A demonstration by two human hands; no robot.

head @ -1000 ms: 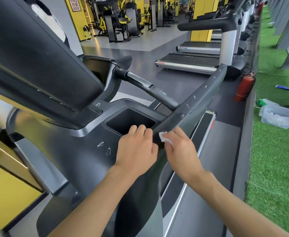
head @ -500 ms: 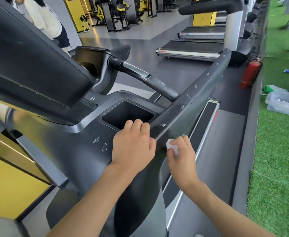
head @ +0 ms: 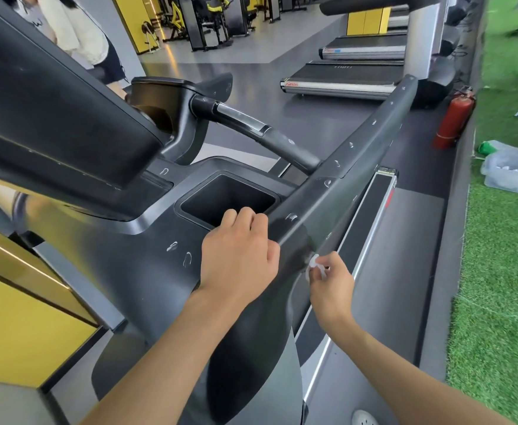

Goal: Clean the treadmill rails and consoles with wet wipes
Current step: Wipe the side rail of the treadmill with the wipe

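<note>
A dark grey treadmill console [head: 147, 265] with a square cup pocket [head: 227, 197] fills the middle. Its long side rail [head: 362, 148] runs up to the right and carries white smudges. My left hand [head: 239, 256] rests on the console where the rail begins, fingers curled over the pocket's edge, holding nothing loose. My right hand [head: 331, 280] pinches a crumpled white wet wipe [head: 314, 263] and presses it against the outer side of the rail, below its top edge. A curved grip bar [head: 251, 130] joins the rail further up.
The treadmill deck [head: 389, 271] lies below the rail. A red fire extinguisher [head: 454, 121] stands at the right, by green turf [head: 503, 271] with a clear plastic box [head: 515, 173]. More treadmills [head: 343, 78] stand behind. A person in a white top [head: 82, 32] stands upper left.
My right hand slid the wipe from the rail's top edge down onto its outer side. My left hand stayed in place. The view dipped and a person came into view at upper left.
</note>
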